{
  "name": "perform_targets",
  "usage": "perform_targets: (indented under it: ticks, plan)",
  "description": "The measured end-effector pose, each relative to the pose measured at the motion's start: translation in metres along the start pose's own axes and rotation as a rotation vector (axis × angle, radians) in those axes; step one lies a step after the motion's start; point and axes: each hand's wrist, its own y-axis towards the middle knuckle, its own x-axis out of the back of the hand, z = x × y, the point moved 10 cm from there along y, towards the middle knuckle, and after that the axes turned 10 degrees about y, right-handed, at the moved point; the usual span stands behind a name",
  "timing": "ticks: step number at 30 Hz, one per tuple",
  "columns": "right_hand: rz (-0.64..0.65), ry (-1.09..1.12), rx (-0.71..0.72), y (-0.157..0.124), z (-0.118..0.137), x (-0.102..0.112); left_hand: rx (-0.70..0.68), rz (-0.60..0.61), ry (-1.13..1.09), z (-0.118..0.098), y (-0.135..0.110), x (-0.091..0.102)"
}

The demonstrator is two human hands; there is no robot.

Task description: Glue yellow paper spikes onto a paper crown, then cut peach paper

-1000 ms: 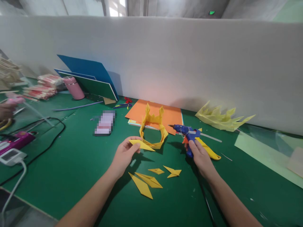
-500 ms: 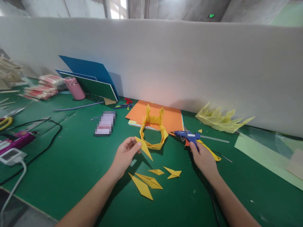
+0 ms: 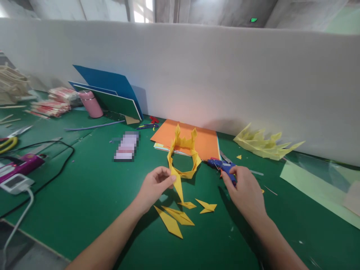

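My left hand [image 3: 154, 185] pinches a folded yellow paper point [image 3: 178, 186] that hangs tip down, just in front of a yellow paper crown ring [image 3: 183, 153] standing on the green table [image 3: 84, 180]. My right hand [image 3: 246, 189] is wrapped round the handle of a blue glue gun [image 3: 221, 165], whose nozzle points left toward the ring. Several loose folded yellow paper points [image 3: 180, 215] lie on the table below my hands.
Orange paper sheets [image 3: 205, 140] lie behind the ring. A pale yellow paper crown [image 3: 264, 144] rests by the white wall. A pink bottle [image 3: 90, 104], blue boards [image 3: 109, 88], a blurred phone [image 3: 126, 147], a purple device [image 3: 21, 167] with black cables and scissors [image 3: 8, 142] sit at the left.
My left hand turned the yellow point from lying level to hanging tip down. My right hand brought the glue gun lower and closer to the ring. A person's hand at far left has gone.
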Motion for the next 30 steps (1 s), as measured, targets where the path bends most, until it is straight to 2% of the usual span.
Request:
perform_targets:
  ticks: [2,5,9,11,13,17,19,23,30]
  plan:
    - [0.153,0.211,0.08,0.001,0.035,-0.01,-0.006,0.045,0.013,-0.001,-0.001,-0.006]
    - [0.367,0.444,0.092,0.001,0.079,-0.033,-0.02,0.112,0.017,0.0,-0.001,-0.016]
    - [0.537,0.573,0.074,0.004,0.11,-0.061,-0.025,0.15,0.029,0.003,-0.002,-0.019]
    - [0.565,0.601,0.062,0.007,0.115,-0.067,-0.024,0.131,0.03,0.002,-0.001,-0.016]
    - [0.578,0.625,0.008,0.011,0.111,-0.07,-0.017,0.053,-0.006,0.002,0.001,-0.005]
    - [0.696,0.736,-0.272,0.009,0.096,-0.085,0.019,-0.189,-0.182,0.006,0.005,0.025]
    - [0.715,0.797,-0.366,0.008,0.095,-0.091,0.049,-0.254,-0.256,0.012,0.006,0.032]
    - [0.695,0.855,-0.403,0.007,0.098,-0.1,0.114,-0.253,-0.328,0.025,0.008,0.031]
    - [0.71,0.79,-0.319,0.006,0.1,-0.108,0.158,-0.241,-0.408,0.033,0.012,0.028]
